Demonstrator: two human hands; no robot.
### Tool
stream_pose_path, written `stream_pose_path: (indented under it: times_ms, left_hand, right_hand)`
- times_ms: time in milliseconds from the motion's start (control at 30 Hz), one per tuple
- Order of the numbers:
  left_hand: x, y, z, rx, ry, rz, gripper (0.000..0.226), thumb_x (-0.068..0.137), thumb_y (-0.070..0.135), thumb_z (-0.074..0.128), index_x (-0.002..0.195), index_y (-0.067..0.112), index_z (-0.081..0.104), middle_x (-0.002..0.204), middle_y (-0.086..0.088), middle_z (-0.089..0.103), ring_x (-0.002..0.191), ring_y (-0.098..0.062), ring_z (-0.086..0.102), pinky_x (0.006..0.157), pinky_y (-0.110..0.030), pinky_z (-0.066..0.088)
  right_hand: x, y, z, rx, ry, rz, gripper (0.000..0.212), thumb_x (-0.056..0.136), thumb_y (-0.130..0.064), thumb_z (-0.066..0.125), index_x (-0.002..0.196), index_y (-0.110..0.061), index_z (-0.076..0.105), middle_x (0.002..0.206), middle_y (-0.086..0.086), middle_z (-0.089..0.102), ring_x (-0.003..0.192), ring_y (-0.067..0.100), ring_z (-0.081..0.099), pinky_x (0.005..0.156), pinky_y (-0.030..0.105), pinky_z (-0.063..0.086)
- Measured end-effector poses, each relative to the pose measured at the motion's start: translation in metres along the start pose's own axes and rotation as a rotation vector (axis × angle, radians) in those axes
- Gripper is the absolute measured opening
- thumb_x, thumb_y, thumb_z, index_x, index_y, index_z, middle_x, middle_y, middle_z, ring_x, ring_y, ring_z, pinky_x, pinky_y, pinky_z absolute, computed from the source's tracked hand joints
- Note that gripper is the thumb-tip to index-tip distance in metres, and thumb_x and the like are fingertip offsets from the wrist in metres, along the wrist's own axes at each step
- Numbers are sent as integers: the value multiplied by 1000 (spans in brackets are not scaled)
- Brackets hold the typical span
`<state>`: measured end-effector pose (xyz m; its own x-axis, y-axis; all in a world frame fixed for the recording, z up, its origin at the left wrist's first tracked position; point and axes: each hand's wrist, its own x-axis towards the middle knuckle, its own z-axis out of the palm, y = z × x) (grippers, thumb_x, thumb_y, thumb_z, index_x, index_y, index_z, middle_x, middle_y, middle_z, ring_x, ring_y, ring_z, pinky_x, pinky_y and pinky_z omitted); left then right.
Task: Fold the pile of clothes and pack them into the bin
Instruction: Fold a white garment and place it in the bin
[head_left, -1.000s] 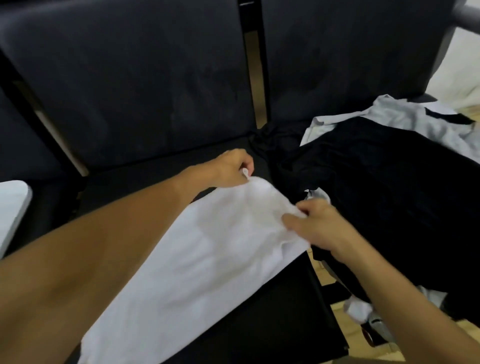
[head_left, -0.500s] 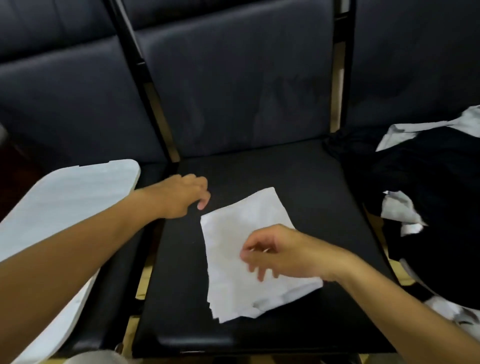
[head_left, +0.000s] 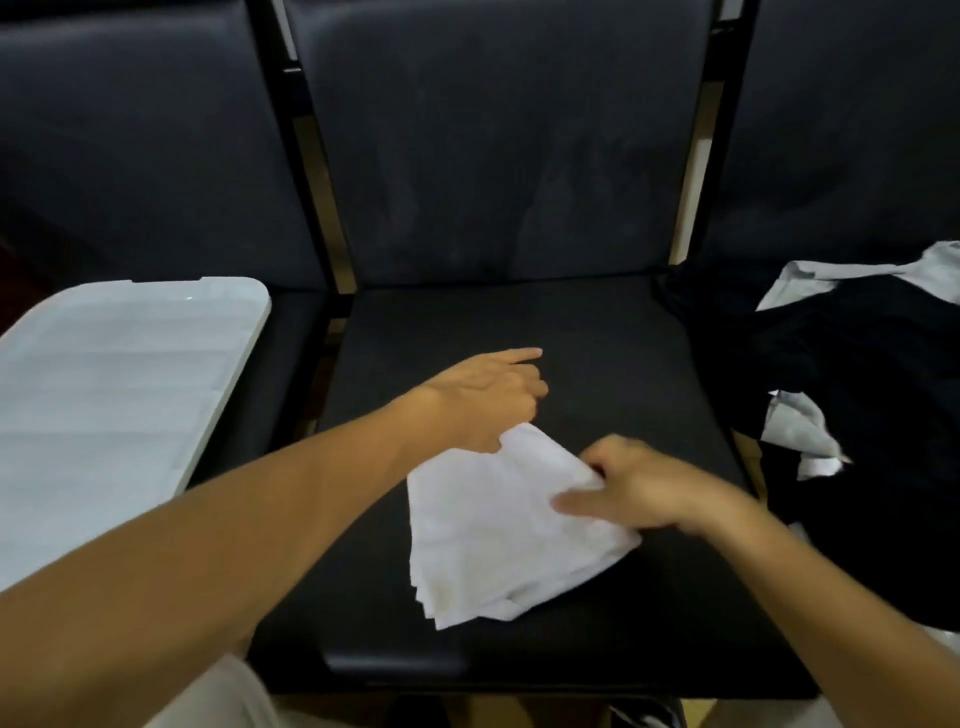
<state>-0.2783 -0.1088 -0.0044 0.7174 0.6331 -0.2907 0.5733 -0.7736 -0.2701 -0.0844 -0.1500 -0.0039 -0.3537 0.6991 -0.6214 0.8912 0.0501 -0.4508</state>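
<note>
A folded white garment (head_left: 498, 525) lies on the black seat of the middle chair (head_left: 597, 353). My right hand (head_left: 639, 488) grips its right edge, fingers pressed onto the cloth. My left hand (head_left: 488, 395) hovers at the garment's far corner with loosely curled fingers and the index finger stretched out; nothing shows in its grasp. The pile of clothes (head_left: 872, 395), mostly black with grey pieces, covers the chair to the right. The white ribbed plastic top of the bin (head_left: 104, 395) sits on the left chair.
Dark padded chair backs (head_left: 493, 140) rise behind all three seats, with black metal frame bars between them. A strip of light floor shows under the front edge of the seat.
The view has shifted right, then back to centre. The garment went from a long spread sheet to a small folded stack. My left hand came back to its far corner and my right hand took its right edge.
</note>
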Motion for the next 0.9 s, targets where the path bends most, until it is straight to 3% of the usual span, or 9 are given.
stream_pose_path:
  times_ms: [67, 133, 200, 300, 400, 533, 667, 800, 900]
  left_hand:
    - [-51, 2, -4, -83, 40, -102, 11, 87, 23, 57, 92, 24, 66, 97, 6, 61, 98, -15, 58, 117, -33, 24]
    - [-116, 12, -2, -203, 97, -290, 12, 87, 23, 62, 97, 25, 56, 94, 6, 60, 86, -20, 61, 90, -32, 42]
    - [-186, 30, -8, -292, 233, -484, 32, 81, 22, 72, 97, 28, 46, 86, 5, 59, 68, -24, 62, 59, -32, 44]
    - [-299, 71, -15, -308, 363, -733, 22, 81, 33, 60, 98, 28, 47, 82, 5, 57, 59, -25, 59, 43, -32, 44]
    - [-394, 121, -19, -299, 396, -962, 23, 83, 38, 46, 101, 27, 57, 82, 6, 60, 58, -23, 61, 40, -31, 44]
    - [-518, 219, -9, -420, 458, -1247, 26, 83, 36, 48, 100, 27, 64, 80, 8, 57, 61, -15, 55, 44, -19, 33]
    - [-582, 316, 25, -618, 470, -1546, 17, 81, 32, 58, 97, 26, 63, 79, 9, 62, 65, -15, 58, 54, -34, 46]
    - [-602, 382, 56, -837, 426, -1709, 18, 81, 35, 54, 97, 30, 59, 77, 9, 66, 64, -13, 58, 55, -37, 47]
    - [-604, 409, 82, -966, 418, -1759, 12, 82, 31, 56, 94, 33, 54, 78, 10, 65, 67, -12, 59, 57, -42, 50]
  right_hand:
    - [-9, -12, -11, -8, 17, -158, 29, 82, -54, 69, 81, -26, 62, 84, -8, 60, 74, 10, 59, 64, 29, 48]
    - [-21, -35, -14, -31, 43, -298, 24, 86, -53, 66, 84, -30, 59, 89, -6, 60, 79, 13, 60, 69, 34, 51]
    - [-36, -65, -11, -47, 60, -409, 13, 93, -46, 59, 89, -37, 52, 90, -5, 59, 78, 15, 59, 65, 34, 47]
    - [-66, -136, 20, -180, 128, -648, 19, 99, -23, 49, 102, -41, 53, 85, -3, 58, 69, 14, 53, 57, 30, 41]
    - [-95, -209, 69, -388, 249, -857, 30, 95, -13, 47, 108, -37, 59, 93, -5, 62, 79, 15, 58, 65, 33, 49]
    - [-124, -300, 158, -250, -84, -1015, 20, 96, -11, 51, 98, -28, 62, 100, -7, 66, 91, 12, 61, 78, 33, 52]
    - [-129, -348, 253, -342, -383, -1049, 14, 96, -19, 61, 89, -30, 63, 87, -10, 63, 81, 5, 58, 67, 20, 44]
    - [-132, -364, 336, -454, -438, -1083, 19, 87, -15, 67, 81, -31, 59, 83, -10, 61, 82, 13, 59, 71, 34, 47]
    - [-130, -365, 378, -527, -427, -998, 18, 84, -14, 61, 81, -28, 52, 82, -7, 58, 79, 17, 56, 65, 33, 45]
